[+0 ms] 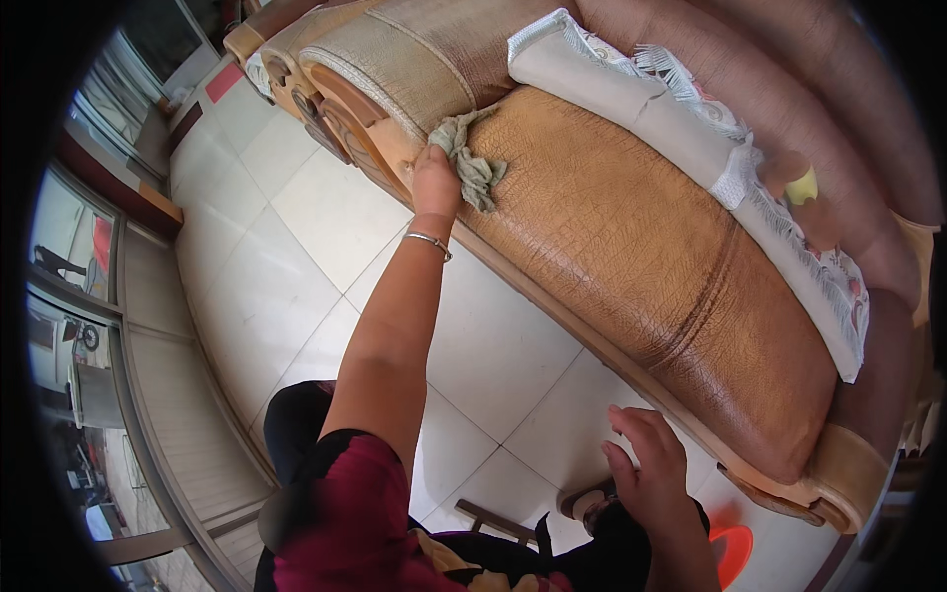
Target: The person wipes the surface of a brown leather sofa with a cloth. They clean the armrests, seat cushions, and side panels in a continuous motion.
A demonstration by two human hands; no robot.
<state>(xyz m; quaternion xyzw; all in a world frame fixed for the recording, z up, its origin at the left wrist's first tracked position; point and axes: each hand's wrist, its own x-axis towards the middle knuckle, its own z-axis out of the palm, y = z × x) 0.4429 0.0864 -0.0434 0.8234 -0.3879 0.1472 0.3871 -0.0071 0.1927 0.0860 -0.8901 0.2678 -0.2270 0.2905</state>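
Observation:
My left hand (pixel 435 183), with a metal bangle at its wrist, grips a crumpled grey-green cloth (pixel 473 163). The cloth lies against the front corner of a brown leather sofa's seat (pixel 607 237), beside the sofa's armrest (pixel 399 63). My right hand (pixel 647 455) is low in the view, in the air over the floor in front of the sofa, fingers apart and slightly curled, holding nothing. A white fringed sofa cover (pixel 636 103) is folded back along the rear of the seat.
A red plastic basin (pixel 732 551) is on the tiled floor (pixel 488 355) near my right forearm. A dark wooden piece (pixel 496 520), perhaps part of a stool, shows by my legs. Glass-paned doors or windows (pixel 111 311) line the left side. The sofa has carved wooden trim (pixel 351 140).

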